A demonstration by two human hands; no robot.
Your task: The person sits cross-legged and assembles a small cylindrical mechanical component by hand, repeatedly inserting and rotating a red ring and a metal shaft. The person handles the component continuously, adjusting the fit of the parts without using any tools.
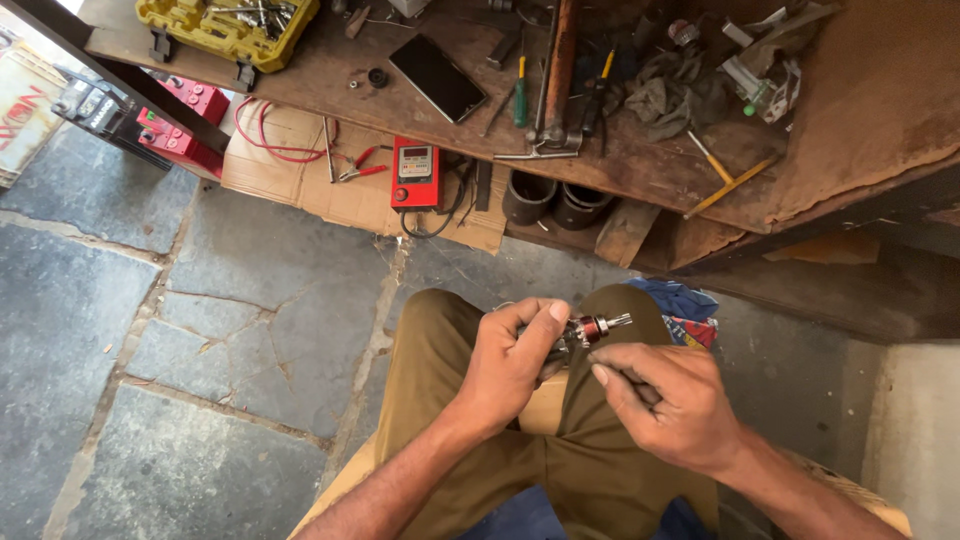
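Stone-slab floor (pixel 200 300) below cluttered wooden worktop (pixel 850 110) at top, left hand (pixel 510 365) closed around small motor armature (pixel 585 330), copper windings, steel shaft, frame centre over lap, right hand (pixel 665 395) curled shut beside it, contents unclear.

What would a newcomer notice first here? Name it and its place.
At centre, over the lap, the left hand and right hand grip a small motor armature with copper windings. Above, a cluttered wooden workbench carries a yellow tool case at its left end; a red meter lies on cardboard below.
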